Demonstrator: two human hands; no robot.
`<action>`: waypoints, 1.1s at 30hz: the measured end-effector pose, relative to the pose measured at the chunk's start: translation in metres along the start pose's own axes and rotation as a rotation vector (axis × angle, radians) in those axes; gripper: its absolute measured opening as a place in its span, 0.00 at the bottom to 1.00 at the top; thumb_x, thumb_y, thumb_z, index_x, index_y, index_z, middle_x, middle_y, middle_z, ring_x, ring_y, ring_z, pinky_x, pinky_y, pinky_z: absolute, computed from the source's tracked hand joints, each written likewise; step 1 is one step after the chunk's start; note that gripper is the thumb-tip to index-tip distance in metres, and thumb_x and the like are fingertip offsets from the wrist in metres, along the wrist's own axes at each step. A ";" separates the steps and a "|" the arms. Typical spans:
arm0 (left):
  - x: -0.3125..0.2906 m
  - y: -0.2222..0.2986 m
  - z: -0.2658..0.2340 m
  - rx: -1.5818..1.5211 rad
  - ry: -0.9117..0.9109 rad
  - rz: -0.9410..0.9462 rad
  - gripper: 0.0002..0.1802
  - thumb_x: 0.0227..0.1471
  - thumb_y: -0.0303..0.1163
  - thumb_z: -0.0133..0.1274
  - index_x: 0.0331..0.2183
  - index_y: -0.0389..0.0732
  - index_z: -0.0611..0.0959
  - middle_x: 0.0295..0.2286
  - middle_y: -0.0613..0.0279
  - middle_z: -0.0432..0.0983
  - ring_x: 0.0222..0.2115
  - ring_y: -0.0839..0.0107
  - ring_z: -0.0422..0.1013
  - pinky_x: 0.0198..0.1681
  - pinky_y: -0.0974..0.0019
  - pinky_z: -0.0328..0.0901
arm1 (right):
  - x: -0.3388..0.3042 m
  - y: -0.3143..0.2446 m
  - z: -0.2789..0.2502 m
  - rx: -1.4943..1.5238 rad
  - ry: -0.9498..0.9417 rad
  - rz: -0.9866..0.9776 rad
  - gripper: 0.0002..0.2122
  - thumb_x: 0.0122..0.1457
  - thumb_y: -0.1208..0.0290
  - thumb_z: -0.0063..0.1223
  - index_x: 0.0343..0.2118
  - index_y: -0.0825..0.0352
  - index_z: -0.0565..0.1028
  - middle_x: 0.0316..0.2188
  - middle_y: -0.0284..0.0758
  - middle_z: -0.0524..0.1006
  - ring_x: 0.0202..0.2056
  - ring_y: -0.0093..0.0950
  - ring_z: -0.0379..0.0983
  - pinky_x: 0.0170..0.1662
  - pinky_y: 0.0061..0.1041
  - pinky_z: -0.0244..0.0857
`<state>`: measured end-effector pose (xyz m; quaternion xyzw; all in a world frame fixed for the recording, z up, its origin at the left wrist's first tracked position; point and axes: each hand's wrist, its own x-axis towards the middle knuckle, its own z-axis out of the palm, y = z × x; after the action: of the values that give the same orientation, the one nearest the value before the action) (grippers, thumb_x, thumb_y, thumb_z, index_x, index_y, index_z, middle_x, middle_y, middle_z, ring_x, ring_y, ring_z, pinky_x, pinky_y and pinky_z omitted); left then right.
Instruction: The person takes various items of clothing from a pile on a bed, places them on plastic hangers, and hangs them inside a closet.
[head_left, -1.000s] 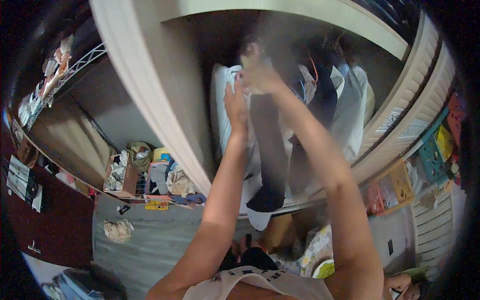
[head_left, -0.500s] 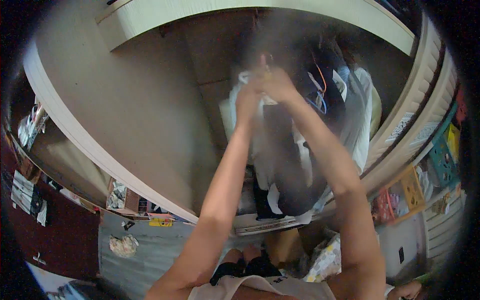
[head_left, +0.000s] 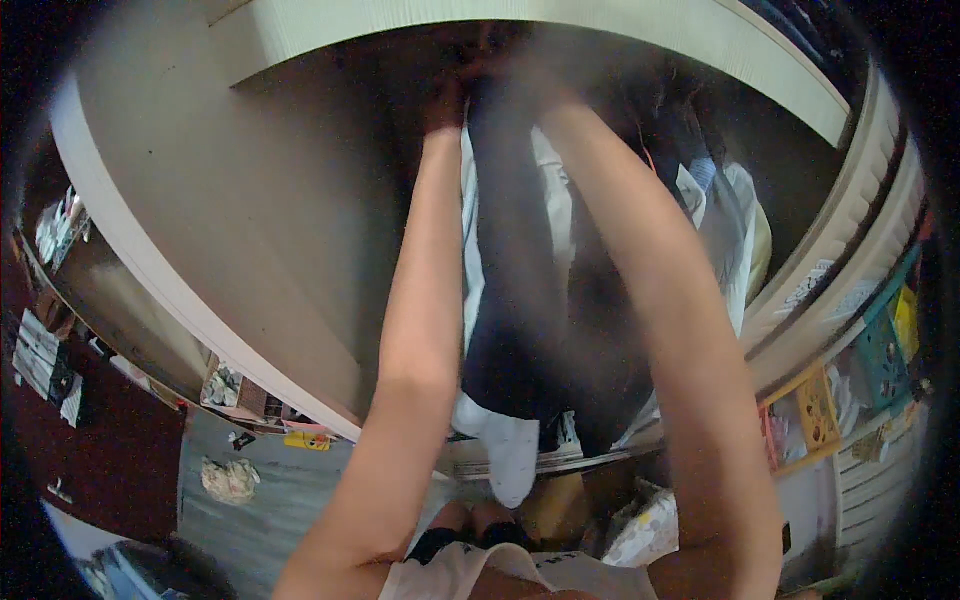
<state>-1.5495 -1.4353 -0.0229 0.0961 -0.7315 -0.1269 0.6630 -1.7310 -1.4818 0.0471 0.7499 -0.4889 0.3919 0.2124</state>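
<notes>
Arms are reaching up into the wardrobe [head_left: 300, 200], both raised to the dim top of the opening. Head view only.

Left hand [head_left: 443, 105] is sitting at the top of a dark garment [head_left: 510, 300]; right hand [head_left: 520, 72] is meeting it just beside, in shadow. Whether the fingers are clamping the garment's top or a hanger cannot be told: too dark and blurred.

Dark garment is hanging straight down between the two forearms, inside the wardrobe, its hem ending near the lower shelf edge. A white garment [head_left: 515, 460] is showing behind and below it.

Judging progress: the garment looks to be up at rail height already; what seems left is letting go and drawing the arms out.

Around: more hung clothes [head_left: 720, 215], pale and blue, are crowding the right side, close against the dark one. A crumpled cloth [head_left: 230, 480] is lying on the grey floor [head_left: 260, 540]. Coloured baskets [head_left: 815, 410] are standing at far right.
</notes>
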 end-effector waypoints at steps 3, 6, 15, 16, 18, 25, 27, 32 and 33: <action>0.004 -0.017 -0.016 0.013 -0.070 0.017 0.29 0.49 0.53 0.38 0.48 0.45 0.69 0.47 0.50 0.64 0.48 0.52 0.60 0.49 0.60 0.56 | -0.012 0.001 0.029 -0.350 -0.025 0.102 0.34 0.43 0.51 0.53 0.53 0.63 0.60 0.51 0.44 0.61 0.50 0.41 0.58 0.53 0.38 0.54; 0.017 -0.021 -0.026 -0.006 -0.174 0.014 0.30 0.48 0.54 0.39 0.49 0.46 0.69 0.48 0.51 0.64 0.48 0.52 0.60 0.49 0.60 0.56 | -0.023 -0.020 0.045 -0.390 0.042 0.220 0.33 0.44 0.51 0.52 0.53 0.63 0.60 0.51 0.43 0.61 0.50 0.40 0.58 0.53 0.37 0.54; 0.027 -0.014 0.002 -0.178 -0.160 -0.223 0.26 0.42 0.52 0.51 0.36 0.41 0.79 0.35 0.51 0.74 0.38 0.56 0.70 0.41 0.63 0.62 | -0.074 -0.084 0.002 0.511 -0.125 0.668 0.30 0.49 0.51 0.48 0.53 0.63 0.60 0.51 0.41 0.62 0.50 0.38 0.59 0.53 0.34 0.54; 0.026 -0.011 0.000 -0.225 -0.179 -0.263 0.24 0.41 0.51 0.52 0.34 0.41 0.79 0.33 0.52 0.75 0.36 0.58 0.70 0.40 0.64 0.63 | -0.085 -0.098 -0.006 0.600 -0.116 0.721 0.30 0.49 0.51 0.48 0.53 0.63 0.60 0.51 0.41 0.63 0.50 0.38 0.60 0.53 0.34 0.54; 0.025 -0.023 -0.009 -0.144 -0.144 -0.263 0.21 0.41 0.48 0.53 0.33 0.42 0.80 0.33 0.52 0.75 0.35 0.58 0.71 0.38 0.64 0.64 | -0.093 -0.150 -0.019 0.773 -0.045 0.753 0.28 0.51 0.52 0.46 0.52 0.62 0.61 0.51 0.40 0.63 0.50 0.37 0.60 0.53 0.33 0.54; 0.020 0.011 0.018 0.033 -0.290 -0.316 0.22 0.49 0.48 0.43 0.44 0.48 0.72 0.42 0.53 0.69 0.42 0.55 0.66 0.44 0.60 0.61 | -0.089 -0.037 -0.003 0.484 0.227 0.542 0.21 0.56 0.58 0.42 0.51 0.62 0.63 0.51 0.39 0.64 0.50 0.34 0.61 0.52 0.29 0.55; 0.015 0.009 0.020 0.111 -0.309 -0.335 0.24 0.52 0.48 0.39 0.49 0.48 0.69 0.46 0.54 0.66 0.44 0.54 0.64 0.47 0.58 0.60 | -0.083 -0.020 0.005 0.063 0.246 0.517 0.21 0.56 0.59 0.42 0.51 0.63 0.63 0.51 0.39 0.64 0.50 0.35 0.61 0.52 0.30 0.56; 0.023 -0.093 -0.022 -0.039 0.143 -0.093 0.20 0.45 0.51 0.49 0.36 0.48 0.80 0.31 0.47 0.74 0.31 0.51 0.70 0.33 0.57 0.65 | -0.060 -0.077 0.029 -0.169 0.238 0.365 0.21 0.54 0.59 0.43 0.49 0.64 0.65 0.50 0.44 0.64 0.50 0.41 0.61 0.53 0.34 0.55; 0.035 -0.110 -0.032 0.249 0.027 -0.115 0.21 0.46 0.51 0.48 0.36 0.47 0.80 0.29 0.48 0.74 0.29 0.51 0.71 0.32 0.57 0.65 | -0.060 -0.079 0.019 -0.182 0.244 0.362 0.21 0.54 0.59 0.43 0.49 0.64 0.65 0.50 0.44 0.64 0.50 0.41 0.61 0.53 0.34 0.55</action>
<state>-1.5245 -1.5522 -0.0211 0.2210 -0.7259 -0.0716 0.6474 -1.6656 -1.4276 -0.0070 0.5748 -0.6193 0.4658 0.2629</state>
